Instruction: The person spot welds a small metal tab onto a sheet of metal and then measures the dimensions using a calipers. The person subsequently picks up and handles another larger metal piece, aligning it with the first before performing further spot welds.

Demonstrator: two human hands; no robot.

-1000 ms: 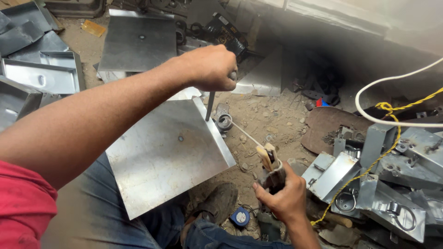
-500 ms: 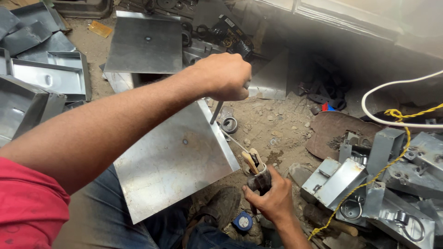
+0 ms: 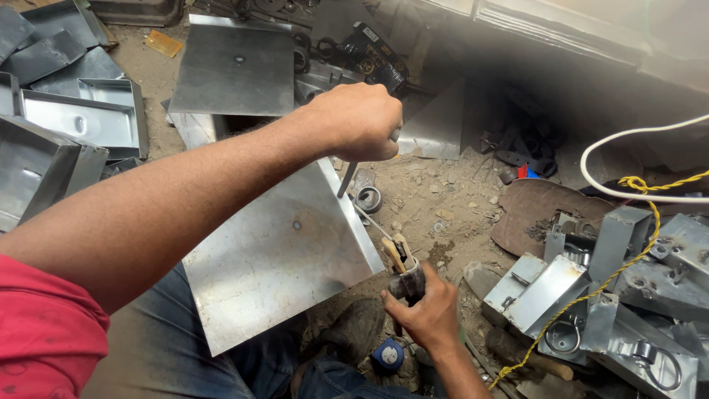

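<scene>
Dirt floor (image 3: 436, 185): metal sheets (image 3: 236, 66), brackets (image 3: 546, 295), washer (image 3: 368, 199).

The floor (image 3: 443, 192) is bare dirt, strewn with small stones and grit. Grey metal trays (image 3: 66, 125) are stacked at the left, and a flat steel plate (image 3: 236, 66) lies at the top. Folded metal brackets (image 3: 613, 295) with rings pile up at the right, crossed by a yellow rope (image 3: 613, 273) and a white cable (image 3: 635, 166). A pale wall (image 3: 591, 37), perhaps concrete, runs along the top right, washed out by haze or glare. Light is soft and even.
</scene>
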